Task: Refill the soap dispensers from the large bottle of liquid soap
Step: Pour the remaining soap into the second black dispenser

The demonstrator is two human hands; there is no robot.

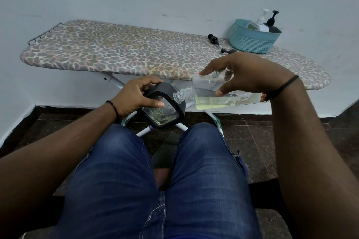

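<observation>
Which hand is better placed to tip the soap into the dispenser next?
Right. The right hand already grips the large bottle on its side, its open neck at the dispenser. The left hand holds the dispenser and should probably just steady it.

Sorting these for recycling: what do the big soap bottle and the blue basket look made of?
The large bottle looks like clear, glossy plastic: yellowish soap shows through it, and its neck is threaded. The basket looks like matte moulded plastic with a woven-style lattice wall.
</observation>
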